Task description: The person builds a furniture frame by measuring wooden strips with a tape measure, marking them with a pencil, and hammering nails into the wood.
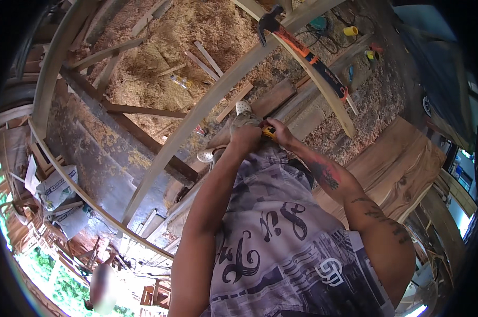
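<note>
In front of my waist, my right hand (282,135) is closed around a yellow and black tape measure (270,132). Right beside it, my left hand (246,138) has its fingers curled in against the near side of the tape measure. What those fingers grip, if anything, is hidden by the back of the hand. Beyond my hands a claw hammer (323,70) with an orange and black handle lies on a wooden piece (334,108) of the frame.
A long curved wooden beam (197,112) crosses the view in front of me. Sawdust and shavings (149,63) cover the ground, with loose offcuts (210,61). A broad wooden slab (392,164) lies at the right. White sacks (59,185) stand at the left, and a person (99,288) is farther back.
</note>
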Tool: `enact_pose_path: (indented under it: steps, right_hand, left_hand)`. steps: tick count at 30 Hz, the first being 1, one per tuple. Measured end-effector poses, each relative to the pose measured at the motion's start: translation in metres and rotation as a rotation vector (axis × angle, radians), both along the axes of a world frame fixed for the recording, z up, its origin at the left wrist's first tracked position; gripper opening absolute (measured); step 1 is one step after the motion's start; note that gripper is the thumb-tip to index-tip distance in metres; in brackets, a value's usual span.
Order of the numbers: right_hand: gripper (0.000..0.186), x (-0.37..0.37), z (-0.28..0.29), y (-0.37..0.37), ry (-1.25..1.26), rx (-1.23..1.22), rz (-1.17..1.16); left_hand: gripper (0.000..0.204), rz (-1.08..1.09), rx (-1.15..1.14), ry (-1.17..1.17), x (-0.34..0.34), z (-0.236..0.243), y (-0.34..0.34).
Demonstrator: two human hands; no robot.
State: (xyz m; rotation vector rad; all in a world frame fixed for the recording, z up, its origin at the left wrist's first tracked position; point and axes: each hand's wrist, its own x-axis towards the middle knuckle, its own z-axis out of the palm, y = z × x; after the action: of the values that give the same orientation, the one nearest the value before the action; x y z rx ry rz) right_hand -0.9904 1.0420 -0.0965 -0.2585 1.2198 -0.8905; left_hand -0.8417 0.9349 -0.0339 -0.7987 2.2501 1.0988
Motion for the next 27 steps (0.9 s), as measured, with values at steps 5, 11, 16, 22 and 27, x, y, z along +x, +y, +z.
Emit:
enact_pose_path:
  steps: [5,11,16,22,27]
  right_hand:
    - [0.050,0.007,0.002,-0.003,0.081,-0.043,-0.043]
    - [0.054,0.010,0.035,-0.022,0.760,-0.163,0.202]
    - [0.052,0.008,0.018,-0.039,0.941,-0.151,0.345]
    - [0.043,0.003,-0.041,-0.053,0.812,-0.451,0.669]
    - [0.040,-0.005,-0.077,-0.042,0.930,-0.502,0.912]
  left_hand:
    - [0.023,0.005,-0.180,0.084,0.011,-0.005,0.019]
    - [0.022,0.079,-0.190,0.112,0.007,-0.016,0.022]
    - [0.020,0.139,-0.244,0.194,0.003,-0.011,0.022]
    - [0.022,0.172,-0.113,0.093,0.016,0.024,0.005]
    - [0.021,0.209,-0.161,0.187,0.019,-0.003,0.016]
